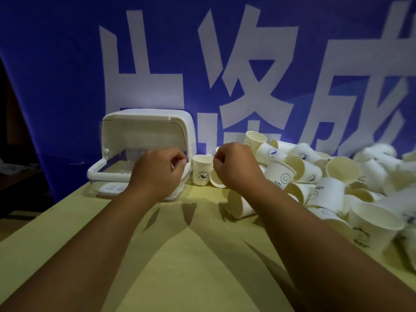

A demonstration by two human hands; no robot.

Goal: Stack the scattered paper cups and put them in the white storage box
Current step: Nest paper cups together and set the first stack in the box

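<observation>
Both arms are stretched out over the yellowish table (202,255), and here is the white box (94,173) at the back left, standing against the blue banner (56,64) with its big white characters. The box's front cover (139,134) is swung up and its mouth faces us. The left hand (159,170) sits right at that opening, knuckles towards us, fingers curled in tight; there's a flash of white at the fingertips, but whether it grips anything I cannot tell. Just beside it stands one upright cup (201,171) with a dark printed logo, planted between the two hands. The right hand (236,165) is also clenched, back of the hand up and palm hidden, so again I cannot tell if it holds anything. A tipped cup (216,180) lies just under it, mouth towards us. Another fallen cup (239,206) rests on its side near the right forearm. And off to the right, the heap of cups (337,170), a big loose jumble, some on their sides, some mouth-up, spreading to the frame's edge, well apart from the box
</observation>
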